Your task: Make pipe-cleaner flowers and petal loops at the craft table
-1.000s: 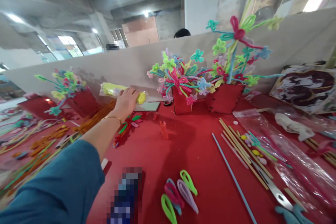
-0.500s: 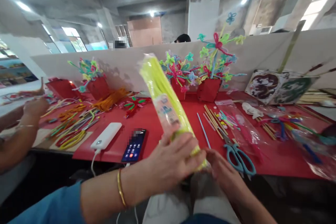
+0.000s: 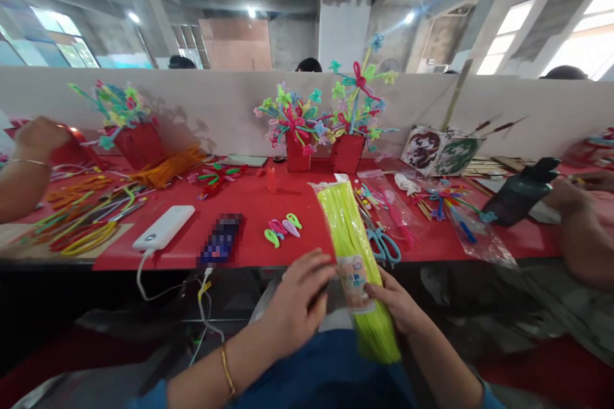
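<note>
A clear plastic pack of yellow-green pipe cleaners (image 3: pixel 357 236) with a printed label leans up over the table's front edge. My right hand (image 3: pixel 400 303) grips it from the right side, thumb over the label's edge. Just left of the pack is my left hand (image 3: pixel 302 300), its fingers bent and apart from the thumb, with nothing visible in them. Several small bent pipe-cleaner loops (image 3: pixel 283 229), green, pink and lilac, lie on the red table cover (image 3: pixel 259 204) beyond my left hand. Blue-handled scissors (image 3: pixel 386 246) lie partly behind the pack.
Left of my hands lie a phone (image 3: pixel 221 239) and a white power bank (image 3: pixel 164 228) with cables hanging off the edge. Red pots with pipe-cleaner flowers (image 3: pixel 300 147) stand along the back partition. A dark bottle (image 3: pixel 522 195) is at right. Other people's hands (image 3: pixel 38 139) work at both sides.
The pack has come down and to the right, and my left hand has let go of it. My right hand now holds it. The view has turned right, and the small loops have come into sight.
</note>
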Demonstrator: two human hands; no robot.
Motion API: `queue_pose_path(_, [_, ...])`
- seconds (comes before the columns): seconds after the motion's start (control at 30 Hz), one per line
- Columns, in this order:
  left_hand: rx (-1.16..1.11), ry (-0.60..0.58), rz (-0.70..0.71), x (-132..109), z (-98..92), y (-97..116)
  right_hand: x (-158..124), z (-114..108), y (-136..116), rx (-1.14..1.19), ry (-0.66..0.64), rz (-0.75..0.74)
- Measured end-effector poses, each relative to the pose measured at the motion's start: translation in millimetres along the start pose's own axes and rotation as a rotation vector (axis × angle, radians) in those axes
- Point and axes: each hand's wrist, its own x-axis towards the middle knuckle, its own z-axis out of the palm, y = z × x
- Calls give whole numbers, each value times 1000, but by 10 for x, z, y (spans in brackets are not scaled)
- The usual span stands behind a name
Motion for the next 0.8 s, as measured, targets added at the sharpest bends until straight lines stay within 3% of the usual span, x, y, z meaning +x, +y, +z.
queue_pose_path(0.07, [-337,270,-341,71,-12,-122,-68,-68,48,-23,-45,41])
queue_pose_path(0.13, [-741,469,-545,200,-19,-194,-112,-90,109,-57,-100,82])
queue_pose_path(0.23, [-1202,490,-615,412,-19,-217,-116,-102,223,-155,-204,106])
queue_pose_path(0.3, [-1368,485,-635,511,-10,-199,-88,-124,292,-223,-255,111])
queue_pose_path(0.43, [-1468,580,-697,558,52,-127,-5,-142,285,-320,-245,56])
queue_pose_path(0.53, [-1450,561,-752,529,149,-65,65,-44,109,-333,-205,-153])
queue_pose_path(0.63, [-1392,544,-800,503,251,-15,139,133,-112,-408,-90,-356])
queue_pose_path(0.8, [-1336,507,-809,483,312,28,245,367,-247,-583,122,-426])
